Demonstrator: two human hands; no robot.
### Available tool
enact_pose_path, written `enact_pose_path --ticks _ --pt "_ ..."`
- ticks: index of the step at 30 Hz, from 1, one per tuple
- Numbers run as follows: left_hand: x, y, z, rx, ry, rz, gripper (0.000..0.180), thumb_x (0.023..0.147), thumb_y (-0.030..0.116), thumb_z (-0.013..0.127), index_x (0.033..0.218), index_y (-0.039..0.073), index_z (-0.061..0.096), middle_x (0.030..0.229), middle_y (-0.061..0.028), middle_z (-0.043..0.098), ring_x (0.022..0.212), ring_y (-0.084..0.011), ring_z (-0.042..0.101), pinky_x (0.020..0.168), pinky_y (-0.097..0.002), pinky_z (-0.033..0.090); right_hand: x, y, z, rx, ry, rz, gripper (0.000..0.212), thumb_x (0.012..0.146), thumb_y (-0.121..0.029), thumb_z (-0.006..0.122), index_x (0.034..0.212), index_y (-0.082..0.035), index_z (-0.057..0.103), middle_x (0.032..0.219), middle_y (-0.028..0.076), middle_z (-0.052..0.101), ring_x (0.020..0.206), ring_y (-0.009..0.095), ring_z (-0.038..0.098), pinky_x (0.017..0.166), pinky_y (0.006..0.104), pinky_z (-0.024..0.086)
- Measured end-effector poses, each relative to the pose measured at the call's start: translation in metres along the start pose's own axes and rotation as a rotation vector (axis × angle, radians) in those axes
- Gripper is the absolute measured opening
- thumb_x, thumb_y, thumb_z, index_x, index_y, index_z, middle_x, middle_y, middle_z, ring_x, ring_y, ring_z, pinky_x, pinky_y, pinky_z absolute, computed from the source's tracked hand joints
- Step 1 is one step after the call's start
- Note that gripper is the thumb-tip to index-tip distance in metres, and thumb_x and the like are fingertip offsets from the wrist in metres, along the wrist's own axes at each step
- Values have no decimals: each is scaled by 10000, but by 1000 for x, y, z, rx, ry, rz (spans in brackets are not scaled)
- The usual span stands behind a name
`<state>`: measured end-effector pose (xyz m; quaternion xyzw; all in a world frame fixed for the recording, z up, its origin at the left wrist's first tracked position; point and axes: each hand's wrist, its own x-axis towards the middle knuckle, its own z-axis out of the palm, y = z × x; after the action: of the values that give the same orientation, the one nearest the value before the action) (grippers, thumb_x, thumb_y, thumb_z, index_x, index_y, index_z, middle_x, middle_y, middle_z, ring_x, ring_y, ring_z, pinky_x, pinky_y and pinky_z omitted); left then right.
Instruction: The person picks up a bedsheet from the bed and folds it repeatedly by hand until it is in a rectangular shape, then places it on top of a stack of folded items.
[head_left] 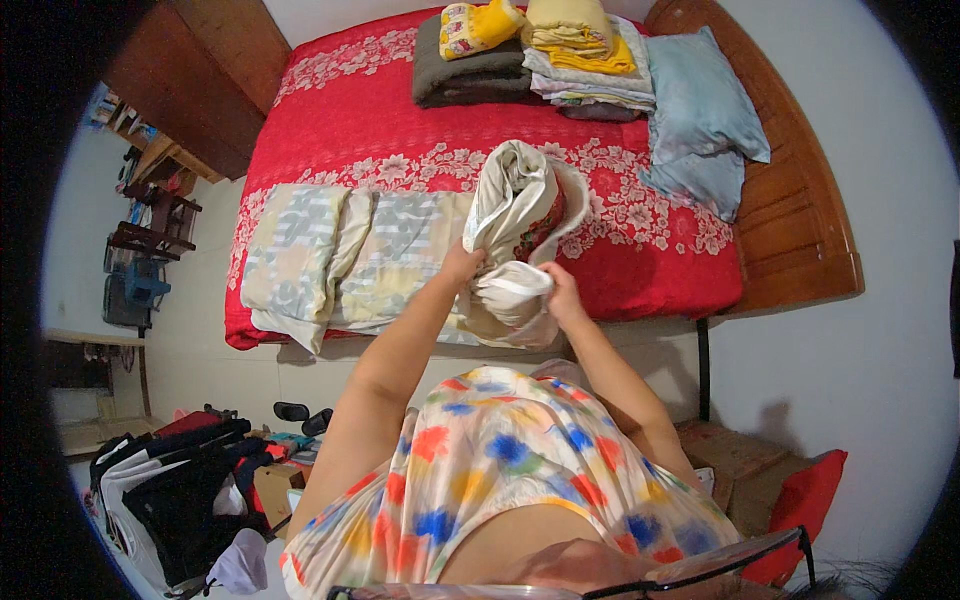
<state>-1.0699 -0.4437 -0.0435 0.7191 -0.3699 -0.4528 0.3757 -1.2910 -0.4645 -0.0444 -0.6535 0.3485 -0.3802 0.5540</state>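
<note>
A cream-white cloth bundle (512,185), bunched at its far end, lies near the front edge of the bed; a red and green patterned strip shows between its folds. My left hand (465,265) is closed on the bundle's left side. A gathered white fold of it (515,285) is pinched in my right hand (563,292) at the near side. Whether the bundle is a cover with something inside, I cannot tell. Left of it, a folded quilt (400,245) with a pale grey, white and yellow pattern is spread along the bed's front edge, partly under the bundle.
A red floral sheet (350,120) covers the bed. At its far side sit a folded dark grey blanket (465,75) and a stack of folded bedding (590,75). Light-blue pillows (700,95) lean by the wooden headboard (800,190). Clothes (190,500) hang at lower left.
</note>
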Motion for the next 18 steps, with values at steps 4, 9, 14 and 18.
enact_pose_path --ticks 4,9,14,18 --pt "-14 38 -11 -367 -380 -42 775 716 409 661 1248 -28 305 1133 -153 491 977 -194 497 828 -309 404 11 -8 58 -132 -181 -85 137 731 -67 536 849 -30 595 813 138 605 761 234 572 695 321 435" --pt "-32 26 -45 255 -46 184 925 605 317 740 1297 18 203 1096 -193 518 963 -245 525 822 -328 415 19 -26 127 -240 -536 -131 154 715 -83 526 845 -32 590 855 173 574 827 342 526 734 384 413" --pt "-19 -29 -89 398 136 -5 611 598 222 663 1137 24 456 940 -195 594 835 -277 580 742 -345 444 28 -46 150 -336 -675 -211 217 764 -104 539 973 -48 554 980 147 552 971 279 502 849 356 387" --pt "-5 -99 -124 52 236 -60 464 642 171 583 1063 -7 501 867 -160 604 774 -241 580 686 -332 451 63 -58 149 -423 -625 -345 456 750 -183 602 1169 -114 439 1178 119 434 1101 291 412 927 371 336"
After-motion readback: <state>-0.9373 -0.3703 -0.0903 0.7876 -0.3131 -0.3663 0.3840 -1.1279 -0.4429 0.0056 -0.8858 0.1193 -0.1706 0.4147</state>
